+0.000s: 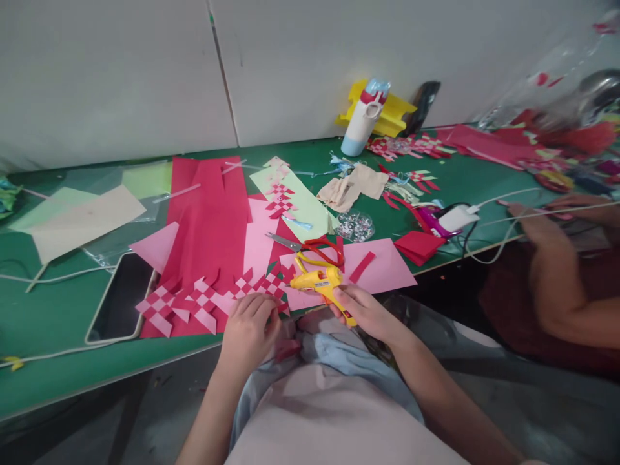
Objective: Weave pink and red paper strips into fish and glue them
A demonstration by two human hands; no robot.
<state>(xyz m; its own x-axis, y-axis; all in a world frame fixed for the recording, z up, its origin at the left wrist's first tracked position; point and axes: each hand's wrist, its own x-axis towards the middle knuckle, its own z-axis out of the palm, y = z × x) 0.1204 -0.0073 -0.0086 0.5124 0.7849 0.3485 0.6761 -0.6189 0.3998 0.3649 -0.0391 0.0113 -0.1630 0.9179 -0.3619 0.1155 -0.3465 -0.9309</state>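
Observation:
My right hand (365,310) is wrapped round the handle of a yellow hot glue gun (317,280), its nozzle pointing left. Close to that nozzle lies a red-and-pink woven paper fish (272,283). At the table's front edge, my left hand (252,323) has its fingers curled and pinched at the lower side of this fish; the fingertips are partly hidden. More woven paper fish (202,298) lie in a row to the left, on a large red paper sheet (208,219). Scissors with red handles (322,248) rest just behind the glue gun, on pink paper (387,265).
A phone (116,300) lies at left beside cream paper (92,216). Behind are a green card (300,206), a bag of beads (356,226) and a bottle (364,123). A white charger (455,218) with cables sits at right, near another person's arm (552,271).

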